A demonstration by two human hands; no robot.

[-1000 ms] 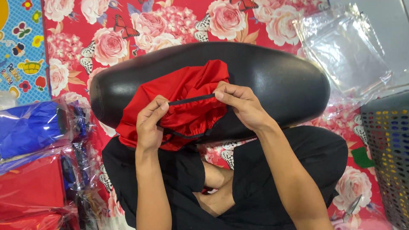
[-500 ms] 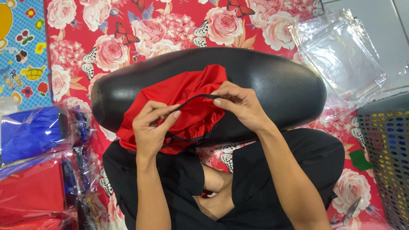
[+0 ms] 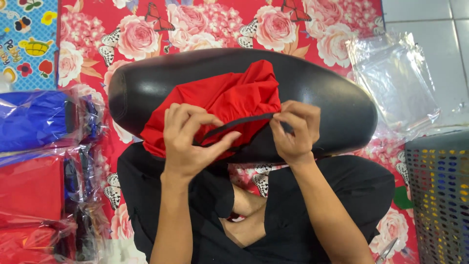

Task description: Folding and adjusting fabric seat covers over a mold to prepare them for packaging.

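Rose-patterned red matting lay under a black seat. On that seat, the left hand and right hand each had fingers clamped on the black band of a red cover.

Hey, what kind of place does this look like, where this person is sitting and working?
Probably a home floor used for small-scale sewing or packing. The person sits on a floral mat over tile, stretching a red cover on a black seat, with bagged covers and empty clear bags nearby.
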